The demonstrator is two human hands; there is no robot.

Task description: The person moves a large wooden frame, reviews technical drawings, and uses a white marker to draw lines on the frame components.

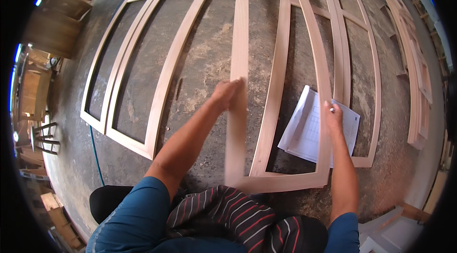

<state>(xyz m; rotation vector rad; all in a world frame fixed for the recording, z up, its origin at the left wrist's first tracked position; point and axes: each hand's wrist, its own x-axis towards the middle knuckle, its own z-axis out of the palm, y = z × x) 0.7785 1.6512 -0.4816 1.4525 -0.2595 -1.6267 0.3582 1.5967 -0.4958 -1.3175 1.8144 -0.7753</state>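
Observation:
A pale wooden frame [239,34] rises in front of me, its near end [281,182] close to my knees. My left hand [227,95] is closed around its left long bar. On the right long bar my right hand [334,115] is closed, with the light tip of a slim pen-like thing [332,109] showing at its fingers. White printed sheets [300,131] with line drawings spread behind the right bar, beside that hand; whether the hand also grips them, I cannot tell. Beneath the raised frame, another wooden frame [275,96] is partly hidden.
More pale wooden frames lie on the stained concrete floor [200,62], at the left [164,86] and right [373,86]. Wooden parts are stacked [412,72] at the far right. A blue hose [95,150] and a stool [44,137] are at the left.

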